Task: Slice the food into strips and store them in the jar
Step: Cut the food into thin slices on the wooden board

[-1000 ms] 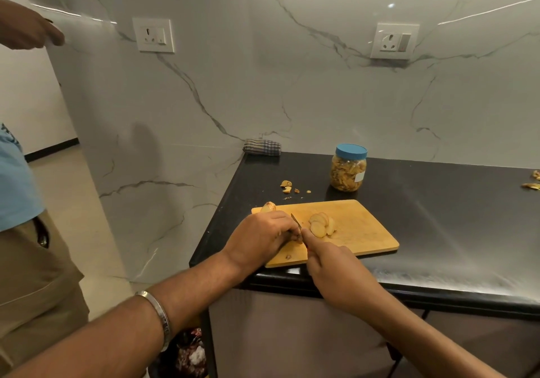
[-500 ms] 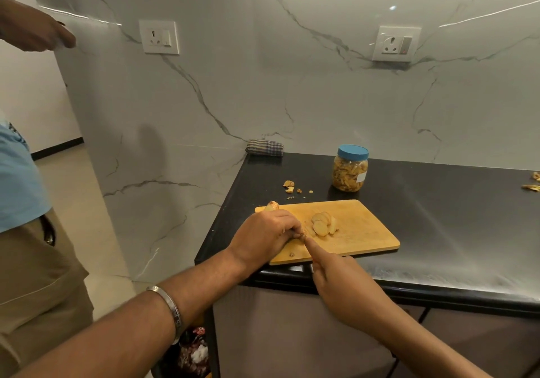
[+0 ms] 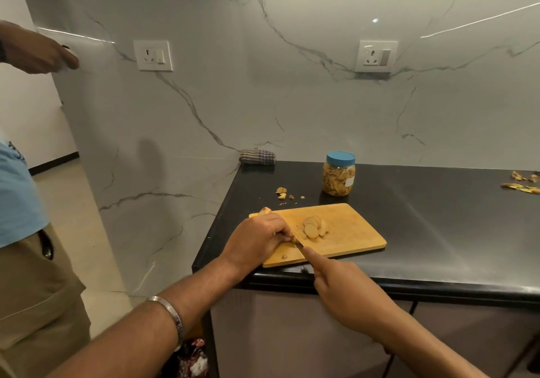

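A wooden cutting board [image 3: 350, 231] lies near the front left corner of the black counter [image 3: 438, 225]. On it sits a small pile of pale round slices [image 3: 314, 226]. My left hand [image 3: 257, 238] curls over a piece of the food at the board's left side; the food's tip [image 3: 265, 210] pokes out behind it. My right hand [image 3: 342, 285] grips a knife, forefinger stretched along the blade [image 3: 298, 240], which meets the left fingertips. Behind the board stands a clear jar [image 3: 338, 177] with a blue lid, filled with yellowish strips.
Peel scraps [image 3: 283, 192] lie behind the board, more scraps [image 3: 523, 183] at the far right. A folded checked cloth [image 3: 257, 156] rests at the counter's back left corner against the marble wall. Another person [image 3: 26, 231] stands at the left, one hand raised.
The knife has come down and nearer to me through the food beside my left fingertips. The view has shifted slightly; the person at the left has lowered their hand a little.
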